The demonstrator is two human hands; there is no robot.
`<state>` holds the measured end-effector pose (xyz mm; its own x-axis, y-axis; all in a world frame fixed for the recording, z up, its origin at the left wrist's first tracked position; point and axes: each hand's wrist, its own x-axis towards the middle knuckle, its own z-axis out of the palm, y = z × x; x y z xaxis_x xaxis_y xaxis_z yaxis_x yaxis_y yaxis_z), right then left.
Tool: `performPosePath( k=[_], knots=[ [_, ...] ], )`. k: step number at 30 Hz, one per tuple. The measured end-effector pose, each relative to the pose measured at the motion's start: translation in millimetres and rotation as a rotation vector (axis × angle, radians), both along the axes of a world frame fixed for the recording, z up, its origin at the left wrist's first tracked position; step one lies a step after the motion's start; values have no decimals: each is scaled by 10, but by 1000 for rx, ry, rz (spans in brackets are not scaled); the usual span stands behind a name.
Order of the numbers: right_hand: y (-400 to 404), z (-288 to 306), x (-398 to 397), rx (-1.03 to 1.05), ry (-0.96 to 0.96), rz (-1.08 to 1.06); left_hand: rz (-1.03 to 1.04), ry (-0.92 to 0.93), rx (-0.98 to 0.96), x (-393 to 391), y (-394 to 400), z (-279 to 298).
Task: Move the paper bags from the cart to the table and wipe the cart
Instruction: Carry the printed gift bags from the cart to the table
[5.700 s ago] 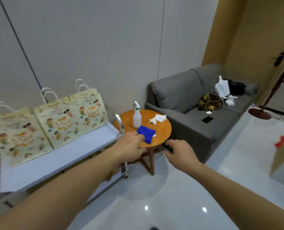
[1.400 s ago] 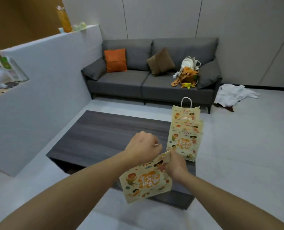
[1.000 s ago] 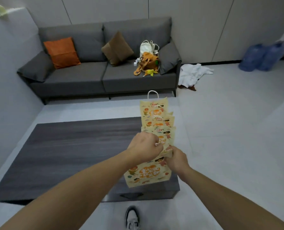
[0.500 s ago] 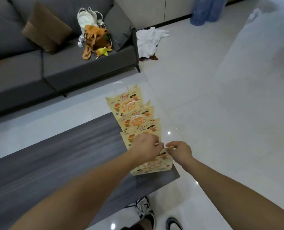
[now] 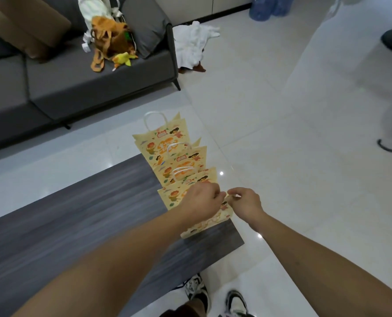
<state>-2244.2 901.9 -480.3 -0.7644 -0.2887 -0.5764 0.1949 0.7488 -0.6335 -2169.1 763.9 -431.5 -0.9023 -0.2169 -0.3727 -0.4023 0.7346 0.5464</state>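
Four paper bags [image 5: 179, 161] line the dark table's [image 5: 76, 220] right edge; your left hand [image 5: 201, 200] and right hand [image 5: 245, 203] pinch the nearest bag's [image 5: 209, 221] top. Release it next, then wipe the cart.

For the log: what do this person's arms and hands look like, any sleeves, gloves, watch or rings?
Both forearms are bare as far as the frame shows: no sleeves, no gloves, no watch or band at either wrist. No ring shows on the left hand or the right hand, though the fingers are partly hidden.
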Motion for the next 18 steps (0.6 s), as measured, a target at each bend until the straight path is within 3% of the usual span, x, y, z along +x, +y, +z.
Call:
performPosePath(
  k=[9,18],
  knots=[
    [-75,130,-163,80,36,268,81,-83,-66,108,-30,-21],
    [-302,418,-345,-54,69,632,412,-164,-151,537,314,187]
  ],
)
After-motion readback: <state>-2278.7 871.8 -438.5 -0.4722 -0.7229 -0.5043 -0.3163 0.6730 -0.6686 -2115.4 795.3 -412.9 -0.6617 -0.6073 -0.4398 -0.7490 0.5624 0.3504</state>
